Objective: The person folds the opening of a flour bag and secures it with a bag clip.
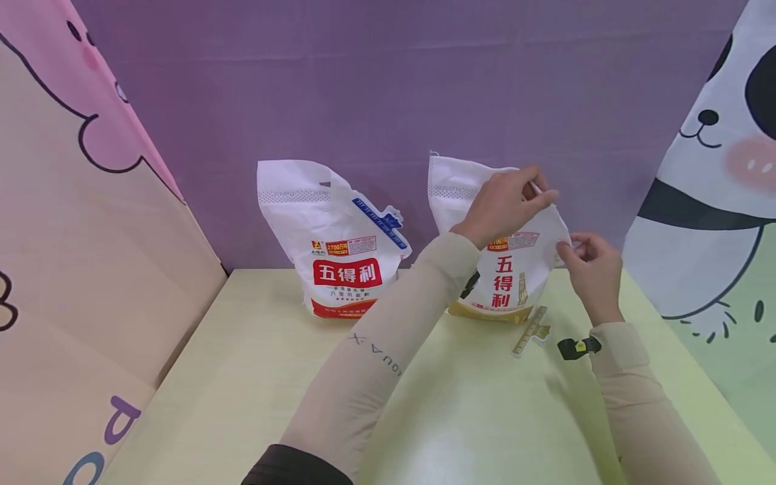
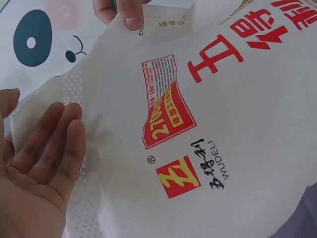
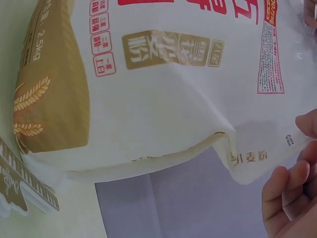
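A white flour bag (image 1: pixel 503 269) with red lettering and a gold base stands at the back right of the table. My left hand (image 1: pixel 506 205) holds its top right edge, with the fingers over the printed front in the left wrist view. At the bag's right side edge, my right hand (image 1: pixel 594 269) pinches a corner of the plastic between thumb and fingers. A flat gold ruler-shaped piece (image 1: pixel 529 331) lies on the table just before this bag. In the right wrist view, the bag's side sags in a fold above the purple cloth.
A second flour bag (image 1: pixel 345 276), red-based, stands to the left, with a blue ruler-shaped piece (image 1: pixel 380 222) against its upper right edge. Behind the pale table (image 1: pixel 461 417) hangs a purple cloth backdrop (image 1: pixel 339 81). Printed cartoon panels flank both sides.
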`<state>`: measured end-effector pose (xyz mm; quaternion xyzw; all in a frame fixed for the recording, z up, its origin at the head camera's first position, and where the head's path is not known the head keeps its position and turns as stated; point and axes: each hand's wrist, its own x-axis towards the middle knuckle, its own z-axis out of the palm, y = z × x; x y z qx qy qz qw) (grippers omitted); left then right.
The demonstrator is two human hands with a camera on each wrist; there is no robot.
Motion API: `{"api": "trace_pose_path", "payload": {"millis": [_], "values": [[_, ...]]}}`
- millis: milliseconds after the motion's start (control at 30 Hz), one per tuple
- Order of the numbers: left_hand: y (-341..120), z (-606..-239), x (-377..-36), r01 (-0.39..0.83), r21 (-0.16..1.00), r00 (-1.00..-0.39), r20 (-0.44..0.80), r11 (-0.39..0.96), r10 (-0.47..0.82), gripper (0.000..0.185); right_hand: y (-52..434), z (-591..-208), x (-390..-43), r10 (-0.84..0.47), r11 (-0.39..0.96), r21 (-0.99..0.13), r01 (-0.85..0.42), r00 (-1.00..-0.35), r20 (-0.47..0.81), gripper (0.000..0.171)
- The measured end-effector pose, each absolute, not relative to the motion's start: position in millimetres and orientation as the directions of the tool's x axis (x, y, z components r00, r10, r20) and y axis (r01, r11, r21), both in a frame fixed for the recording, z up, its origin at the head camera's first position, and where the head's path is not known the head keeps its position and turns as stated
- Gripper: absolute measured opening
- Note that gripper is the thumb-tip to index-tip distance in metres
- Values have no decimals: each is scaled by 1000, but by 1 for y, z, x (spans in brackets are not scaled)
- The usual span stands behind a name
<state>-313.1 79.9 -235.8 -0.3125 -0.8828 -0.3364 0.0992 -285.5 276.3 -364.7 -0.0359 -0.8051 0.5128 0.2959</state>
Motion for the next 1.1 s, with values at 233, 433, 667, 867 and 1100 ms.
{"api": "trace_pose_path", "payload": {"millis": [233,433,667,867,1100], "values": [[77,-235,-313,604,519,-797,385,605,465,11,276,-365,-287,393,434,-855,-284,-794,463,6],[75,-235,-313,611,496,-792,398,617,464,13,276,-368,-288,378,417,-850,-323,-789,485,8],[72,-235,-313,596,460,-801,400,658,445,13,275,-371,-288,347,402,-851,-337,-804,482,10],[70,-236,-312,597,432,-798,406,676,445,14,275,-371,-285,277,423,-836,-350,-828,487,7],[68,-237,-311,592,395,-798,409,703,443,16,273,-368,-282,160,511,-784,-351,-858,489,26]]}}
